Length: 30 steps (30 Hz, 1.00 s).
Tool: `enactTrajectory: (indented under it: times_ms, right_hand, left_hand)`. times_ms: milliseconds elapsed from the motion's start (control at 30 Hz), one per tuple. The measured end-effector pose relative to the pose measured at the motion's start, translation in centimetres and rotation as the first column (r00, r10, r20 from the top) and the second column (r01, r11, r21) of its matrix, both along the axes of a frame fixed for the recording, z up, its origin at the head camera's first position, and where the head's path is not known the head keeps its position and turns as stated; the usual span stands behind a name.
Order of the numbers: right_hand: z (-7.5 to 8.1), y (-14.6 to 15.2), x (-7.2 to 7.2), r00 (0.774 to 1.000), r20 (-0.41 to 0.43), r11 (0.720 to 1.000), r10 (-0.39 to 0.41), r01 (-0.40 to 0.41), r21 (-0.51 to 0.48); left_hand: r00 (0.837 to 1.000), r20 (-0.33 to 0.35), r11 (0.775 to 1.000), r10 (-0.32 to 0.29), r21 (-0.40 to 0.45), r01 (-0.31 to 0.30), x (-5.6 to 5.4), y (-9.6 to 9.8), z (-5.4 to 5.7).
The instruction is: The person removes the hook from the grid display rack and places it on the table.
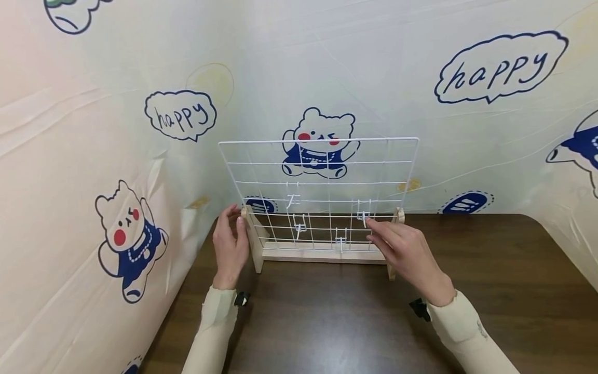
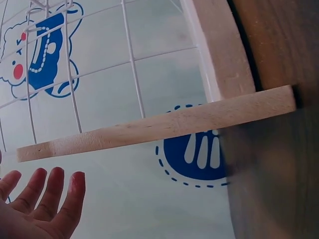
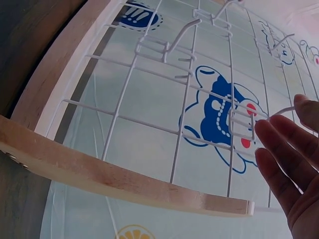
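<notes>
A white wire grid panel stands in a wooden stand on the table. Several white wire hooks hang on the grid, among them an upper-left hook, a lower-left hook and a low middle hook. At the grid's right side, my right hand pinches the prong of another hook between thumb and fingertips. My left hand is beside the stand's left upright, its fingers loosely bent and holding nothing. In the left wrist view, those fingers lie close to the wooden upright.
The dark brown wooden table reaches forward to a pale curtain printed with bears and "happy" bubbles. The curtain also runs close along the left side. Dark straps sit at both wrists.
</notes>
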State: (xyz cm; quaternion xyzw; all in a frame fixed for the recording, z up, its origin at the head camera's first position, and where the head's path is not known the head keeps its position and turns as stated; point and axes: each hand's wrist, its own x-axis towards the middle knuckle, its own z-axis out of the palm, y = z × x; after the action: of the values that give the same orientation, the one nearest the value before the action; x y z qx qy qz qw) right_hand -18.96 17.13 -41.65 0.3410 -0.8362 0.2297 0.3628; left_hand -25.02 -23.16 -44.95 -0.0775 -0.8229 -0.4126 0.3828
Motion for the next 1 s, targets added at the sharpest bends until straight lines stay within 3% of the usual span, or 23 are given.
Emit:
enactTrajectory:
  times_ms: [233,633,1000]
  right_hand:
    - [0.06,-0.12,-0.23,1.000,-0.023,1.000,0.017,-0.017,-0.011]
    - [-0.10,-0.33,-0.50,0.999,-0.030,1.000,0.019,-0.019,-0.021]
    - [0.02,-0.69,-0.63,0.999,-0.043,1.000,-0.005,0.004,-0.025]
  left_hand:
    - [1.000,-0.018,0.999,-0.017,0.037,0.018,-0.72,0.11,0.28]
    - [0.999,0.003,0.999,-0.042,0.030,0.042,-0.81,0.07,0.39]
    - [0.995,-0.022,0.995,-0.095,0.013,0.095,-1.09,0.21,0.56]
